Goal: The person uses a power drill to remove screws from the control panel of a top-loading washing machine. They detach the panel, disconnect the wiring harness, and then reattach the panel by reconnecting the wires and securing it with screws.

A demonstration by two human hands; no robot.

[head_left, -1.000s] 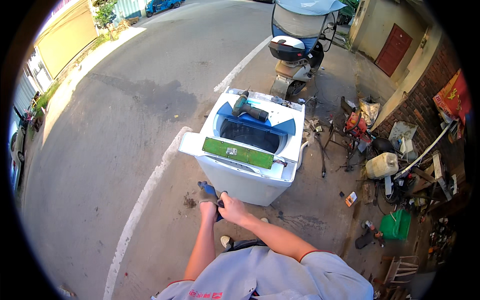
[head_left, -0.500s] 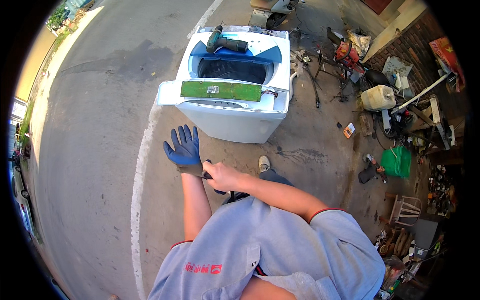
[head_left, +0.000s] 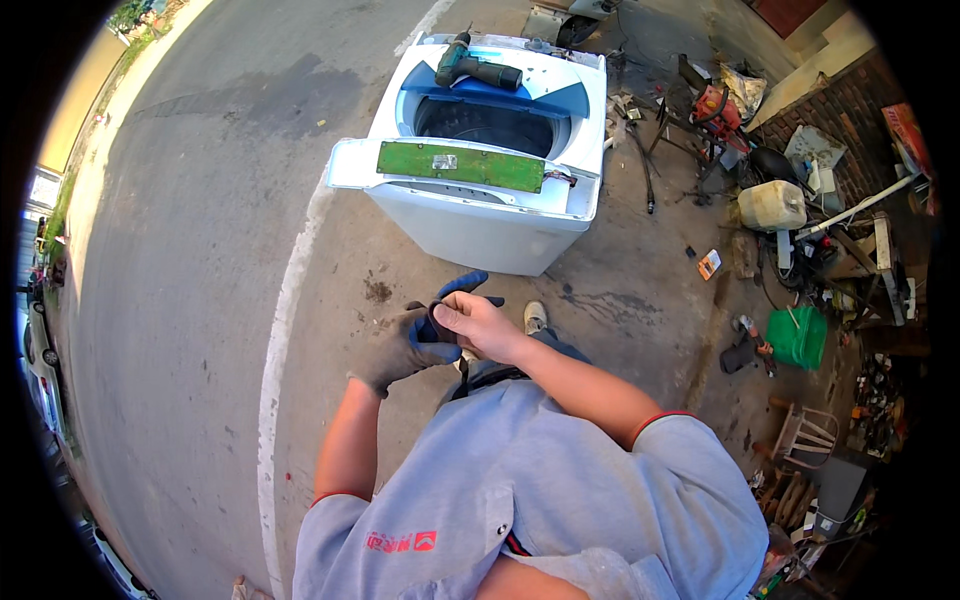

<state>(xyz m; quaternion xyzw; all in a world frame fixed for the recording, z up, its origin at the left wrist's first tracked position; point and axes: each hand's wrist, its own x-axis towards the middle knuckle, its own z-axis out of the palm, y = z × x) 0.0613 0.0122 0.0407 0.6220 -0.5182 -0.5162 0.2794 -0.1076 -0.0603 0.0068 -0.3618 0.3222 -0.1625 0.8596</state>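
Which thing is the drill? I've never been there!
Find the big white washing machine. On its top, just past the dark round tub opening, lies the drill. It is green and black with a thin bit sticking out, unlike the long flat green board on the near side of the opening.

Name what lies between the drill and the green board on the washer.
The head view shows part of a blue panel, then the dark drum opening, between drill and green board.

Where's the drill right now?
In the head view, upper middle: the drill lies on top of the white washing machine, just beyond the open tub, across from the green board.
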